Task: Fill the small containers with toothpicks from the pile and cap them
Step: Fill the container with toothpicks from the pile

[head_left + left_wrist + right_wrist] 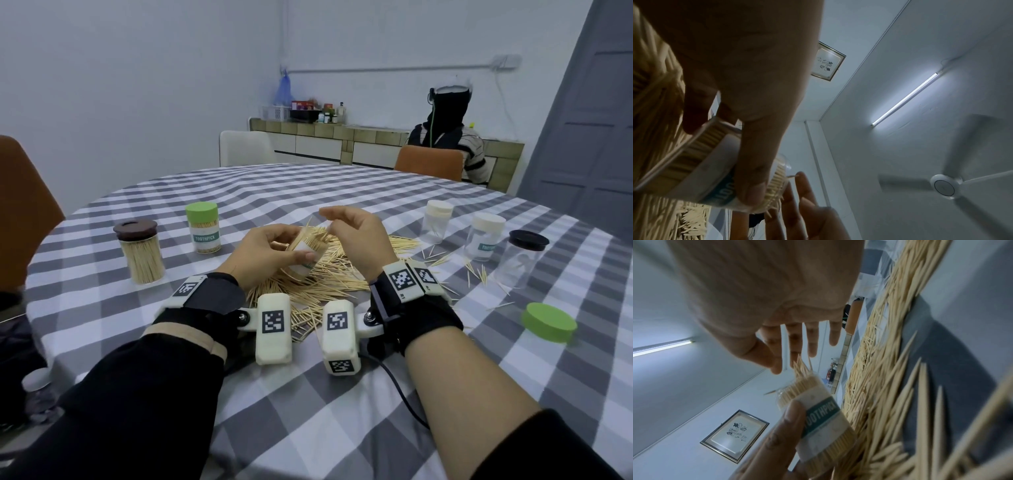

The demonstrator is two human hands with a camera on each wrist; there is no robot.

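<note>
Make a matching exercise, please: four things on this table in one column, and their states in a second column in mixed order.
Things:
1. brown-lidded jar
2. loose green cap
3. black-lidded jar
4. labelled container

States:
A. held tilted in the left hand, uncapped
B. lying alone on the tablecloth
C. capped, packed full of toothpicks
D. capped, nearly empty

Pairs: 1-C, 2-B, 3-D, 4-A
</note>
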